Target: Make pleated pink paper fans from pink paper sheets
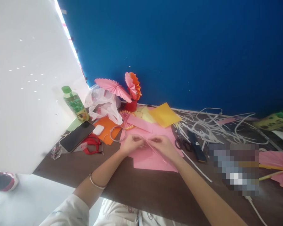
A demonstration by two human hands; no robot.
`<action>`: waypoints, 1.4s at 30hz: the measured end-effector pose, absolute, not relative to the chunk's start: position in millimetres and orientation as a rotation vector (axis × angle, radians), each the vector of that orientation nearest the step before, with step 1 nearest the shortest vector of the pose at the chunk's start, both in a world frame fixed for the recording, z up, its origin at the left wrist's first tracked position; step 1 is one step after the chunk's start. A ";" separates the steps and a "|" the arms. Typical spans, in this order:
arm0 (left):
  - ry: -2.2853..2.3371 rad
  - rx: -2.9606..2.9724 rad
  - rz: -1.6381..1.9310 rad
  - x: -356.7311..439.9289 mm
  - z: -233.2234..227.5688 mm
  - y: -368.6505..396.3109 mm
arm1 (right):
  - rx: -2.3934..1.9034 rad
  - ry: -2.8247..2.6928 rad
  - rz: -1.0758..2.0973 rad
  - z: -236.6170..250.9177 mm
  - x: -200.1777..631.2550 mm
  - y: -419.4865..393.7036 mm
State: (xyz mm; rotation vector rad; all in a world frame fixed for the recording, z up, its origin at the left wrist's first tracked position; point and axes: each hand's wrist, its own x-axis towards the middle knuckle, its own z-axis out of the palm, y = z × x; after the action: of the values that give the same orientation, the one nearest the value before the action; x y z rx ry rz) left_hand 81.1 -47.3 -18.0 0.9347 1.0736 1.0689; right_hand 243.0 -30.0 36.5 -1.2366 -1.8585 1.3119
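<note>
My left hand (133,145) and my right hand (163,147) nearly meet over pink paper sheets (153,165) on the table. Both are closed in a pinch on a narrow folded piece of pink paper (157,150), which slants down under my right hand. My fingertips partly hide it. Just beyond my hands lies a loose pink paper strip (140,123). A thin metal ring (110,135) rests to the left of my left hand. Dark-handled scissors (186,145) lie to the right of my right hand, next to a dark blue flat object (196,146).
Pleated paper fans (114,89) stand at the back beside a plastic bag (103,105). On the left are a green-capped bottle (74,105), a phone (77,136) and a white case (98,130). Yellow paper (165,115) and tangled white strips (209,125) lie toward the right.
</note>
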 end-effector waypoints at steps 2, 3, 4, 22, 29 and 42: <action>1.094 0.943 1.091 83.0 -16.6 -48.7 | -1.232 -1.877 1.232 37.4 240.0 -33.3; 1.102 0.948 1.103 83.9 -15.7 -49.5 | -1.235 -1.886 1.186 37.4 238.6 -34.9; 1.108 0.952 1.117 84.6 -14.8 -50.4 | -1.244 -1.892 1.138 37.3 237.3 -36.5; 1.114 0.931 1.174 84.7 -14.9 -51.3 | -1.255 -1.959 0.982 40.4 233.6 -40.9; 1.072 0.901 1.236 86.5 -14.2 -52.5 | -1.208 -2.120 0.520 23.6 229.2 -44.7; 0.888 0.875 1.076 77.4 -6.8 -51.4 | -1.163 -1.856 1.245 39.5 244.6 -37.4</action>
State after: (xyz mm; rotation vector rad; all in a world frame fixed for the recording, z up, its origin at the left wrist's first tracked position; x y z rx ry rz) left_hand 77.4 -51.4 -6.8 0.8750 0.8875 1.0756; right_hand 244.6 -37.4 39.5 -1.1631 -1.8565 1.2452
